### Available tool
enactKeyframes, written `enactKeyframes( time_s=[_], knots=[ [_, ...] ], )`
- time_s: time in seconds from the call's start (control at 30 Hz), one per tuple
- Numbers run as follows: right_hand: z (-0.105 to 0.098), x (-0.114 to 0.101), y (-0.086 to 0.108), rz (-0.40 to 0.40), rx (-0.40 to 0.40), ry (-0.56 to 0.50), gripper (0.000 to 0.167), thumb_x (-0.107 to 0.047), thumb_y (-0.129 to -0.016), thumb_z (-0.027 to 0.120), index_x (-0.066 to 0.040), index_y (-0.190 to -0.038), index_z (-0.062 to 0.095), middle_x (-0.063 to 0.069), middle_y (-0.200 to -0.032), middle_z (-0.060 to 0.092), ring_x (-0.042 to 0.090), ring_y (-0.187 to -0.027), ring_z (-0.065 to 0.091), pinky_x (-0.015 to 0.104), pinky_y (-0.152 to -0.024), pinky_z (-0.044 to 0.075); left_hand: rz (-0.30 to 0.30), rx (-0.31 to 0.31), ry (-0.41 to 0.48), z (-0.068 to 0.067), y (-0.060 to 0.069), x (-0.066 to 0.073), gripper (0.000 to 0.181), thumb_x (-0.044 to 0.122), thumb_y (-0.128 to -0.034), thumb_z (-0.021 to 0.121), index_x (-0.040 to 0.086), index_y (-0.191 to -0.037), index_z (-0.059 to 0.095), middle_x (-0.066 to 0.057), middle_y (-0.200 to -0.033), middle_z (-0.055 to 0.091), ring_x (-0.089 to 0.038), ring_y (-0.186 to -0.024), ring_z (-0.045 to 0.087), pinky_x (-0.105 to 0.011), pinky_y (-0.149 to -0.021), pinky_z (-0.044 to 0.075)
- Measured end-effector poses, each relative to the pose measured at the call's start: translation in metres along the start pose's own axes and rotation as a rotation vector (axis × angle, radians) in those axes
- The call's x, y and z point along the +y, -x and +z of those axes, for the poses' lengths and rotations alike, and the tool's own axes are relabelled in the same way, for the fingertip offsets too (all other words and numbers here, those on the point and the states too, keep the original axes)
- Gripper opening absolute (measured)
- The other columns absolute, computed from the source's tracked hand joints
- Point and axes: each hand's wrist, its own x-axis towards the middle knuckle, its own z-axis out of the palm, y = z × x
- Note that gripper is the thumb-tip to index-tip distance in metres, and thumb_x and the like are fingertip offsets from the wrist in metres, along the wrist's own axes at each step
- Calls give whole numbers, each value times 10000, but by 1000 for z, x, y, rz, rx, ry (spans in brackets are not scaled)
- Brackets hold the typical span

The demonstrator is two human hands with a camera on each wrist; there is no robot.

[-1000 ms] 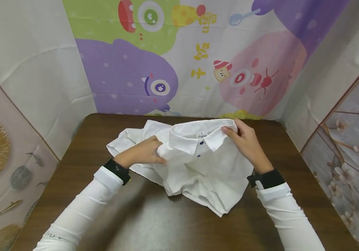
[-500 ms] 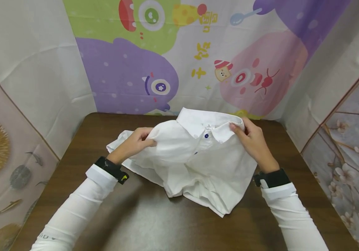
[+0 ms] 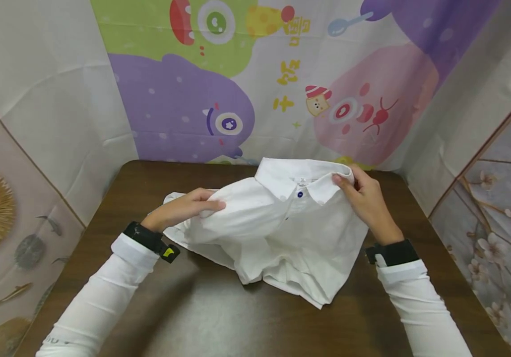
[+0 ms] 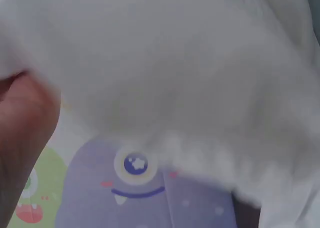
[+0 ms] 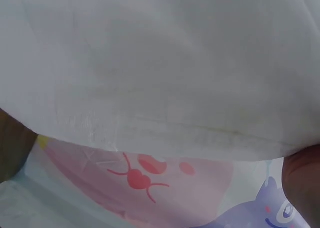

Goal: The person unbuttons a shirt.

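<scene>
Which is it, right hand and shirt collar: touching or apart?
Touching: the head view shows the right hand pinching the shirt collar, thumb over its front.

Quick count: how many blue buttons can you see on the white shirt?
1 clearly: a blue button just below the collar. A dark speck lower down the shirt may be another; folds could hide more.

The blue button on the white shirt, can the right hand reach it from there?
Probably yes. The right hand pinches the collar close by, and nothing covers the blue button. That hand would likely need to let go of the collar first.
</scene>
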Motion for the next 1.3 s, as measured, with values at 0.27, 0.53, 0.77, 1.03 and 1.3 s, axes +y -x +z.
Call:
enactKeyframes(
  time_s=[0.27, 0.53, 0.77, 1.03, 1.3],
  knots=[
    [-3, 2, 0, -4, -6, 0, 321, -336, -914, 567, -49, -1058, 560, 113, -852, 562, 137, -754, 470, 207, -626, 379, 238, 80, -129, -15, 11, 4, 84, 108, -879, 542, 27, -861, 548, 24, -759, 468, -113, -751, 475, -258, -690, 398],
    [-9, 1, -1, -19, -3, 34, 328, -331, -926, 549, -47, -1091, 543, 146, -901, 577, 210, -797, 487, 278, -668, 384, 125, 151, -278, -38, 26, 4, 182, 132, -908, 472, 66, -833, 624, 2, -775, 542, -120, -759, 515, -264, -672, 434],
    [-12, -4, -3, -94, -124, 88, 318, -242, -964, 482, 2, -1167, 467, 189, -975, 554, 303, -879, 499, 434, -775, 388, 34, 175, -600, -44, 34, 6, 246, 269, -911, 555, 117, -733, 479, 41, -628, 332, -97, -580, 382, -247, -532, 317],
    [-7, -17, -1, -226, -165, 177, 177, -57, -927, 518, 75, -1045, 522, 173, -923, 522, 286, -833, 492, 412, -745, 401, -6, 431, -969, -23, 49, 28, 187, 186, -983, 371, 84, -826, 375, 7, -577, 299, -147, -494, 344, -264, -461, 277],
    [-4, -21, 3, -256, -35, 196, 89, -64, -835, 664, 9, -862, 622, 79, -763, 507, 158, -697, 438, 233, -625, 352, -70, 576, -1011, -1, 58, 46, 75, 138, -986, 365, 89, -1012, 415, -81, -516, 436, -230, -439, 425, -287, -375, 289]
  ],
)
